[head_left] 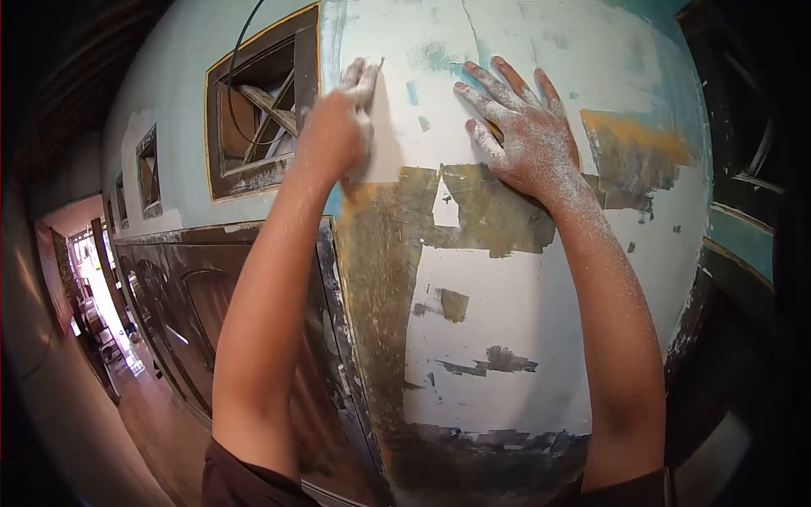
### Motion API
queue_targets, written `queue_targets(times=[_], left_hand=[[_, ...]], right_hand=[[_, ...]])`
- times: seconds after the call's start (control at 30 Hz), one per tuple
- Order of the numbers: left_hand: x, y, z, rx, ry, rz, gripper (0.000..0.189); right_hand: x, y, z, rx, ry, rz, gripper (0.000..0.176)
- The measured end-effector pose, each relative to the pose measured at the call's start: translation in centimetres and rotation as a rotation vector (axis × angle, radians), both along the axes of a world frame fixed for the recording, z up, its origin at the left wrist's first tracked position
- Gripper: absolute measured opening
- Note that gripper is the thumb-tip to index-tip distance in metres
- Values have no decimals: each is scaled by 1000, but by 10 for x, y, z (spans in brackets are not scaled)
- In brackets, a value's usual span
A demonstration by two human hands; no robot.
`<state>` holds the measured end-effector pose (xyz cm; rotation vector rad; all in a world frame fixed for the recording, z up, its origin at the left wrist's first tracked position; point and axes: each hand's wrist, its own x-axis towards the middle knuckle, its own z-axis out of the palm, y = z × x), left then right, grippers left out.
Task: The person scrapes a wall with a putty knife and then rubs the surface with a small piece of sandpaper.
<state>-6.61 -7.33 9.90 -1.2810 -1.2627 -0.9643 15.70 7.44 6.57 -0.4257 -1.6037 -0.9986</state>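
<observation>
In the head view my left hand point(340, 122) is raised against the upper wall point(397, 101), close to the window frame's right edge. Its fingers are bent together and dusted white; a thin edge shows by the fingertips, but what they hold is hidden. My right hand point(532, 135) lies flat on the same wall with its fingers spread, holding nothing. White powder coats its fingers, back and wrist. The wall carries white filler over pale blue paint, with bare grey-brown and ochre patches point(498, 203) below the hands.
A dark wooden window frame point(262, 101) with crossed slats and a hanging black cable point(230, 84) is at left. Below it stands brown panelling point(228, 296). A bright passage point(101, 287) opens far left. Dark woodwork point(743, 194) borders the wall's right side.
</observation>
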Motion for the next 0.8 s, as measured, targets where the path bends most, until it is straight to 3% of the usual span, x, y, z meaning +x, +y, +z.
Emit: queue_targets(times=[0.17, 0.23, 0.3, 0.53, 0.6, 0.8], left_hand=[[7, -8, -84, -11, 113, -46, 70], [25, -19, -101, -156, -106, -54, 71], [26, -16, -100, -141, -100, -54, 71], [24, 0, -26, -19, -54, -54, 68], [18, 6, 3, -13, -28, 45, 57], [15, 17, 56, 14, -21, 39, 39]], right_hand=[[0, 1, 0, -10, -6, 19, 50], [0, 0, -1, -7, -5, 13, 50], [1, -1, 0, -1, -8, 3, 50], [3, 0, 0, 15, -9, 47, 48], [3, -1, 0, 13, -16, 51, 48], [4, 1, 1, 18, -19, 77, 47]])
